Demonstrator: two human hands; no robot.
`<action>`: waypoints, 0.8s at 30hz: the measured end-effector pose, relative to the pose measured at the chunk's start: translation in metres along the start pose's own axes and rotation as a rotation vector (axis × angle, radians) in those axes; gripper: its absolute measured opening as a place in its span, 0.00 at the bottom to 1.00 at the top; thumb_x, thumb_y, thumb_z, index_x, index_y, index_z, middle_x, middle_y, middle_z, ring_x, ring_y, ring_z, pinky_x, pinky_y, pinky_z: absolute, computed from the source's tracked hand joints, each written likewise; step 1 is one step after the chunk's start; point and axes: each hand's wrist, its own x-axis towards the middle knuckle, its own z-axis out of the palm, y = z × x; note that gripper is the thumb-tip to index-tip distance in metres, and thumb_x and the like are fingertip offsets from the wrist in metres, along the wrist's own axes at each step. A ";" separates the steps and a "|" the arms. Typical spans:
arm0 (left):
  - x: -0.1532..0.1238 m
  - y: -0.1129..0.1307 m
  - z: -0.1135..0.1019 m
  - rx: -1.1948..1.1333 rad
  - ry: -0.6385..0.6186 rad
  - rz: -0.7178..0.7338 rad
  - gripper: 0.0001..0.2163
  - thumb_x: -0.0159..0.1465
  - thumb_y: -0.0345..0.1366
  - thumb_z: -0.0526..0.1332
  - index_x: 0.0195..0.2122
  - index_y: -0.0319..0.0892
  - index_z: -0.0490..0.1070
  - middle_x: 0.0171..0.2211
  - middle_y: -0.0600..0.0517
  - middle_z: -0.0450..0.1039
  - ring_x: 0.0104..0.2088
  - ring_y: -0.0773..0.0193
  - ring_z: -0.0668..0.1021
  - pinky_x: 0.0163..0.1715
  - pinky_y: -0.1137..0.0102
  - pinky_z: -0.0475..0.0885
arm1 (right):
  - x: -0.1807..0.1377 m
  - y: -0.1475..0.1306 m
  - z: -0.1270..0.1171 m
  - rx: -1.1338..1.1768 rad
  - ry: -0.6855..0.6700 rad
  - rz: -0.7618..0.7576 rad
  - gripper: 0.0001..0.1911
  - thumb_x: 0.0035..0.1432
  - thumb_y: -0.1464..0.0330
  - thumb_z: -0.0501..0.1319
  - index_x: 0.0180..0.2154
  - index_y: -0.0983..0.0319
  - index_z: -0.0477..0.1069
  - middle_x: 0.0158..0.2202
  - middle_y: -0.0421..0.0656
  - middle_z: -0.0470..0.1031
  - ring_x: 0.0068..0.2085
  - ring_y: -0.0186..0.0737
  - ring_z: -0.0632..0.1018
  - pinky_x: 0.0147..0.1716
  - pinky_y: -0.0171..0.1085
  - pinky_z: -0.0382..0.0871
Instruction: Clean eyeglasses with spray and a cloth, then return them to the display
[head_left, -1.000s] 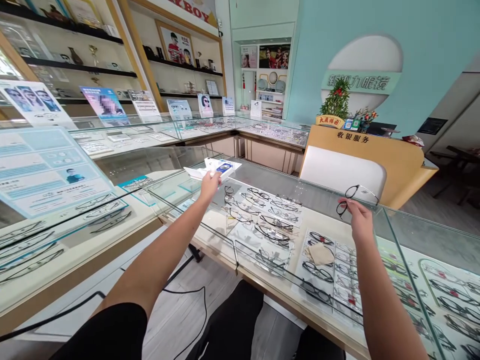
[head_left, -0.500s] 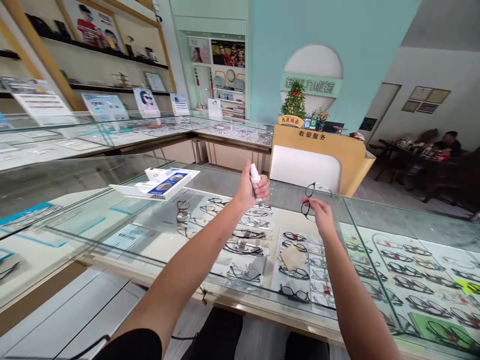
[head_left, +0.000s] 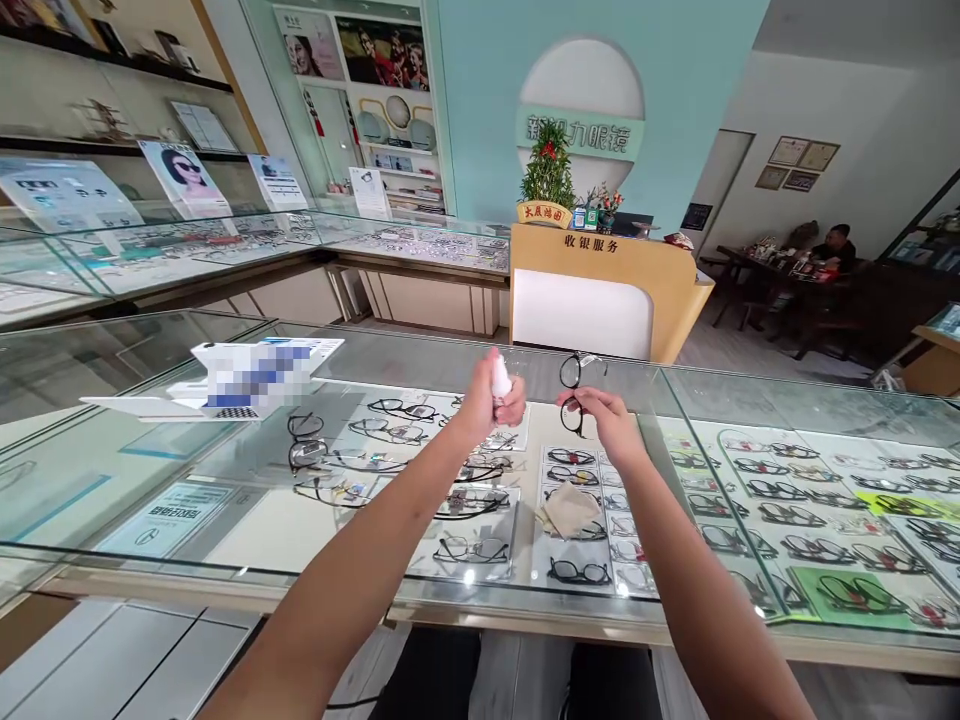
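My left hand (head_left: 487,402) is wrapped round a small white spray bottle (head_left: 501,378), held upright above the glass counter. To its right, my right hand (head_left: 606,418) pinches a pair of black-rimmed eyeglasses (head_left: 571,372) near the middle of the frame; they are turned on end, one lens above the fingers and the other below. A short gap separates the bottle from the glasses. Below my right hand a folded beige cloth (head_left: 570,510) lies on the counter, over the rows of frames. Black glasses (head_left: 579,571) show just below the cloth.
The glass display counter (head_left: 360,585) spans the front, with several rows of eyeglasses inside. A white folded card stand (head_left: 217,375) sits on its left. Behind are a wooden cashier desk (head_left: 679,290) and a potted plant (head_left: 547,175). A person (head_left: 836,250) sits far right.
My view has swung to the right, shifting the room leftward. Both hands keep hold of the bottle and the glasses. The bottle stands a little lower and more upright in my left hand.
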 end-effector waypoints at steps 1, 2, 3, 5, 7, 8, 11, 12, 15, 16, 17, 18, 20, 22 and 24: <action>0.002 -0.004 0.001 0.063 0.054 0.032 0.41 0.61 0.83 0.44 0.16 0.48 0.53 0.10 0.55 0.46 0.13 0.69 0.54 0.18 0.66 0.53 | -0.002 -0.001 0.002 0.007 -0.027 -0.002 0.20 0.67 0.50 0.65 0.37 0.56 0.87 0.43 0.44 0.86 0.43 0.46 0.76 0.50 0.43 0.70; 0.004 -0.008 0.002 0.127 0.111 0.059 0.40 0.63 0.81 0.47 0.16 0.47 0.55 0.10 0.54 0.49 0.13 0.69 0.55 0.18 0.67 0.52 | -0.003 -0.002 0.005 0.017 -0.055 -0.003 0.20 0.68 0.50 0.65 0.37 0.56 0.87 0.44 0.44 0.86 0.43 0.46 0.76 0.50 0.43 0.70; 0.005 -0.012 0.003 0.188 0.163 0.079 0.40 0.65 0.78 0.49 0.16 0.46 0.57 0.11 0.53 0.51 0.13 0.69 0.56 0.19 0.67 0.52 | -0.005 -0.002 0.007 0.031 -0.080 -0.001 0.20 0.68 0.50 0.65 0.37 0.56 0.87 0.44 0.45 0.87 0.43 0.46 0.76 0.50 0.43 0.70; 0.005 -0.018 0.006 0.290 0.218 0.099 0.38 0.69 0.74 0.50 0.16 0.46 0.58 0.11 0.53 0.54 0.14 0.68 0.59 0.20 0.66 0.53 | -0.007 -0.002 0.011 0.080 -0.120 0.007 0.19 0.68 0.50 0.65 0.38 0.56 0.87 0.45 0.45 0.87 0.43 0.46 0.77 0.50 0.43 0.70; 0.003 -0.021 0.009 0.378 0.224 0.119 0.38 0.71 0.71 0.50 0.15 0.45 0.58 0.12 0.52 0.54 0.16 0.67 0.60 0.22 0.66 0.54 | -0.008 -0.003 0.014 0.139 -0.153 0.018 0.20 0.68 0.49 0.66 0.38 0.56 0.87 0.45 0.45 0.87 0.43 0.46 0.77 0.49 0.43 0.70; 0.002 -0.021 0.010 0.416 0.223 0.134 0.39 0.72 0.71 0.50 0.15 0.45 0.58 0.12 0.52 0.54 0.16 0.67 0.60 0.23 0.65 0.55 | -0.008 -0.004 0.016 0.169 -0.169 0.026 0.20 0.67 0.49 0.67 0.39 0.56 0.88 0.45 0.46 0.87 0.43 0.46 0.77 0.49 0.43 0.70; 0.000 -0.021 0.012 0.484 0.214 0.157 0.39 0.73 0.70 0.51 0.14 0.44 0.57 0.13 0.52 0.54 0.18 0.66 0.61 0.25 0.65 0.56 | -0.009 -0.007 0.018 0.236 -0.203 0.049 0.20 0.66 0.48 0.68 0.39 0.56 0.88 0.43 0.46 0.86 0.41 0.45 0.77 0.47 0.43 0.70; 0.000 -0.021 0.012 0.488 0.212 0.156 0.39 0.73 0.69 0.51 0.14 0.44 0.57 0.14 0.52 0.54 0.18 0.66 0.61 0.25 0.64 0.56 | -0.009 -0.008 0.018 0.245 -0.208 0.056 0.21 0.65 0.47 0.69 0.39 0.57 0.88 0.43 0.46 0.86 0.41 0.45 0.77 0.47 0.43 0.71; 0.001 -0.022 0.011 0.488 0.201 0.160 0.38 0.74 0.69 0.50 0.14 0.44 0.57 0.14 0.52 0.55 0.18 0.66 0.62 0.24 0.64 0.57 | -0.009 -0.010 0.018 0.233 -0.221 0.067 0.22 0.64 0.46 0.69 0.40 0.57 0.88 0.43 0.47 0.86 0.41 0.45 0.77 0.47 0.44 0.72; 0.002 -0.023 0.011 0.491 0.198 0.162 0.38 0.74 0.69 0.50 0.14 0.44 0.57 0.14 0.52 0.56 0.18 0.66 0.62 0.24 0.64 0.57 | -0.009 -0.011 0.018 0.227 -0.230 0.070 0.23 0.64 0.45 0.69 0.40 0.57 0.88 0.43 0.47 0.86 0.41 0.45 0.77 0.47 0.44 0.72; 0.002 -0.024 0.010 0.498 0.195 0.161 0.39 0.74 0.69 0.50 0.14 0.44 0.57 0.14 0.51 0.56 0.18 0.66 0.63 0.24 0.64 0.57 | -0.009 -0.011 0.018 0.225 -0.241 0.071 0.23 0.65 0.46 0.69 0.41 0.57 0.88 0.43 0.47 0.86 0.41 0.45 0.77 0.47 0.44 0.72; 0.003 -0.025 0.009 0.508 0.195 0.157 0.39 0.74 0.69 0.50 0.14 0.44 0.58 0.14 0.51 0.57 0.18 0.66 0.63 0.24 0.64 0.58 | -0.009 -0.011 0.017 0.228 -0.255 0.072 0.22 0.65 0.46 0.69 0.41 0.57 0.88 0.43 0.47 0.86 0.41 0.45 0.77 0.47 0.43 0.71; 0.004 -0.027 0.008 0.524 0.197 0.141 0.39 0.73 0.70 0.50 0.14 0.44 0.60 0.14 0.51 0.58 0.17 0.66 0.63 0.24 0.64 0.58 | -0.010 -0.011 0.018 0.244 -0.280 0.074 0.21 0.66 0.47 0.69 0.41 0.57 0.88 0.42 0.46 0.85 0.41 0.44 0.77 0.47 0.43 0.70; 0.004 -0.028 0.008 0.523 0.197 0.135 0.40 0.73 0.71 0.50 0.15 0.44 0.60 0.14 0.51 0.59 0.17 0.66 0.63 0.24 0.64 0.57 | -0.010 -0.011 0.018 0.266 -0.301 0.076 0.20 0.66 0.48 0.69 0.41 0.58 0.88 0.42 0.46 0.85 0.41 0.44 0.76 0.47 0.42 0.69; 0.003 -0.028 0.009 0.505 0.191 0.139 0.40 0.72 0.72 0.50 0.15 0.44 0.60 0.13 0.51 0.58 0.17 0.67 0.63 0.24 0.65 0.57 | -0.010 -0.010 0.017 0.286 -0.305 0.076 0.19 0.67 0.49 0.69 0.40 0.57 0.88 0.43 0.46 0.84 0.41 0.44 0.76 0.47 0.42 0.69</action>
